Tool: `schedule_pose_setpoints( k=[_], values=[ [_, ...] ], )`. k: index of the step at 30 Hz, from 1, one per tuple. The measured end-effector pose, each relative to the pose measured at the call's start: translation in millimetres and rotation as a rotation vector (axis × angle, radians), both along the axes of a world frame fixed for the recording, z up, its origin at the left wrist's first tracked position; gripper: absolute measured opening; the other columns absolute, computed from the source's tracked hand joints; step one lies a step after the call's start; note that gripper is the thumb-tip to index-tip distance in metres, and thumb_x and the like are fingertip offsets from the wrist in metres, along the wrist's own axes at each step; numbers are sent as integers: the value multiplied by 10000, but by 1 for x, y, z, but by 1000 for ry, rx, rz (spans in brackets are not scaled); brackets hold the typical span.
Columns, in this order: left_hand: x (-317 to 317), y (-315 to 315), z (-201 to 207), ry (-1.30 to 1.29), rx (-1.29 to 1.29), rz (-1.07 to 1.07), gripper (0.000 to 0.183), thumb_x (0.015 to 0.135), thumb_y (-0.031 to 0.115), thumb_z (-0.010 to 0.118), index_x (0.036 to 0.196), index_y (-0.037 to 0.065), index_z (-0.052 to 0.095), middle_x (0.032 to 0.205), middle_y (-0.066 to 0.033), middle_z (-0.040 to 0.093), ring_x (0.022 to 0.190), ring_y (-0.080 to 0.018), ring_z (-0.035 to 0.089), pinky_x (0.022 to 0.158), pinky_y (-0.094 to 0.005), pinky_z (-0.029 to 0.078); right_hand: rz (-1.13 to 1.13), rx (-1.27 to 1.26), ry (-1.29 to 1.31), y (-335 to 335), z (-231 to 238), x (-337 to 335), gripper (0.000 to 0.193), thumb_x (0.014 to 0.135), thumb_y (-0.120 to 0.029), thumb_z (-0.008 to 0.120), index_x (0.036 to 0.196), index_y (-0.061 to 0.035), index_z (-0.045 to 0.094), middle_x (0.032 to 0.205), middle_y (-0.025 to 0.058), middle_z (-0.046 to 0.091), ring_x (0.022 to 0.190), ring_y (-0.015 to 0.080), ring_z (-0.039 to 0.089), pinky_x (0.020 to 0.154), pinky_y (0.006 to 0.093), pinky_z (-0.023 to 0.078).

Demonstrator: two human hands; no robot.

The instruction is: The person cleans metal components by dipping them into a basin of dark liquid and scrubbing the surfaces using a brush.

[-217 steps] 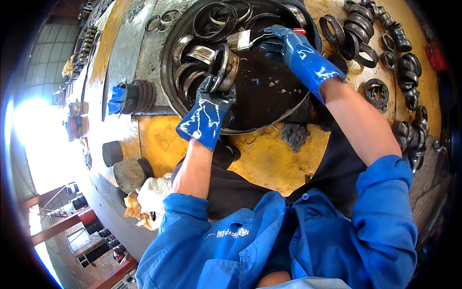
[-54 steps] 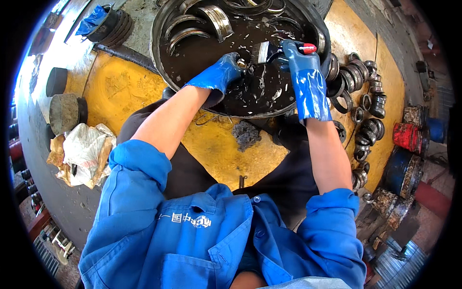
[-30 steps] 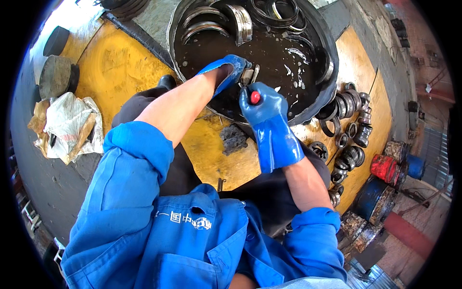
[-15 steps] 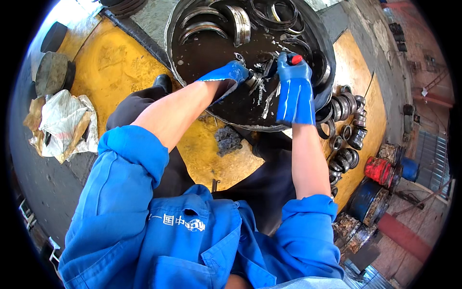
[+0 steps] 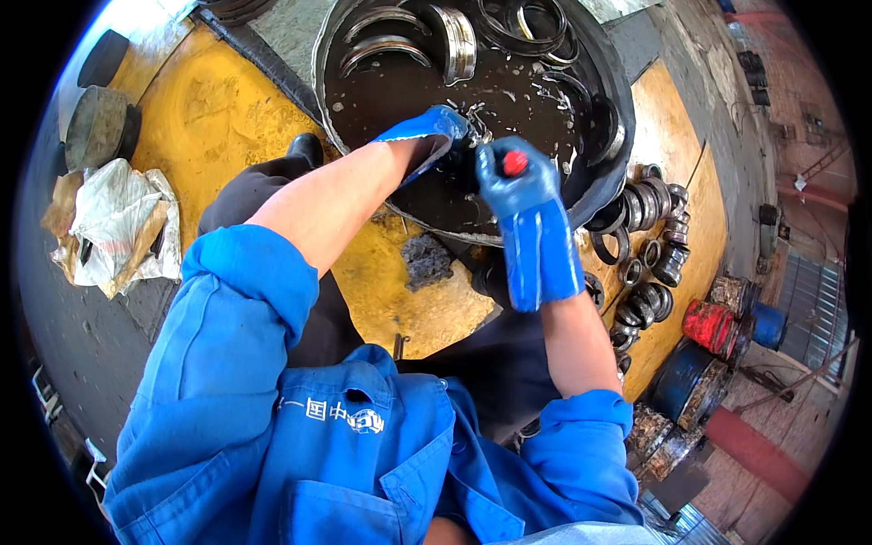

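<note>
A wide round tub (image 5: 621, 82) of dark liquid stands in front of me. My left hand (image 5: 438, 125), in a blue rubber glove, is closed over the tub beside a shiny wet metal part (image 5: 478, 125); its fingertips are mostly hidden. My right hand (image 5: 520, 182), gloved too, is wrapped round a red-ended handle (image 5: 515, 163) near the tub's front rim. The tool's working end is out of sight below the fist. Curved metal bearing shells (image 5: 457, 47) and large metal rings (image 5: 536, 41) sit in the liquid toward the far side.
Several metal rings (image 5: 640, 204) stand and lie on the floor right of the tub. A dark clump of rag or fibre (image 5: 425, 261) lies between my legs. At left is a white sack (image 5: 123, 222); red and blue drums (image 5: 713, 327) stand at far right.
My right hand has come nearer to me and leftward with the red-ended tool, from over the tub to its front rim. The left hand has shifted slightly. Splashes in the liquid have spread.
</note>
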State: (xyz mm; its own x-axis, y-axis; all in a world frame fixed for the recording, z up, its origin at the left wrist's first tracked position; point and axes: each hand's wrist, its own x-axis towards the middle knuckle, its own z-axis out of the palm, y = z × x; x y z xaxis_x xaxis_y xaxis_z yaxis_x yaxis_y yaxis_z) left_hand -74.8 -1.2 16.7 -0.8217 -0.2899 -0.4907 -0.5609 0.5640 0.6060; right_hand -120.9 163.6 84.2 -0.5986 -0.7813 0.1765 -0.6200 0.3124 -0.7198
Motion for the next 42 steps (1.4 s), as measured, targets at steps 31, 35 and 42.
schedule_pose_setpoints(
  k=[31, 35, 42],
  values=[
    [17, 2, -16, 229, -6, -157, 439, 735, 210, 798, 1153, 115, 702, 1067, -153, 732, 1002, -338, 686, 853, -412, 526, -13, 71, -176, 5, -18, -59, 124, 925, -166, 709, 963, -49, 728, 834, 1, 703, 757, 82, 630, 723, 260, 527],
    [24, -1, -30, 201, 2, -220, 551, 710, 210, 804, 1241, 172, 663, 1155, -170, 701, 1097, -385, 648, 910, -424, 529, -17, 73, -250, 16, -17, -57, 134, 919, -177, 713, 961, -51, 726, 833, 10, 706, 754, 92, 635, 727, 269, 531],
    [38, -18, -22, 216, -248, -235, 446, 733, 100, 718, 1176, 110, 671, 1123, -197, 695, 1086, -388, 653, 915, -449, 523, -68, 92, -373, 19, -19, -57, 152, 908, -196, 720, 959, -53, 723, 829, 25, 712, 750, 108, 644, 735, 283, 537]
  ],
)
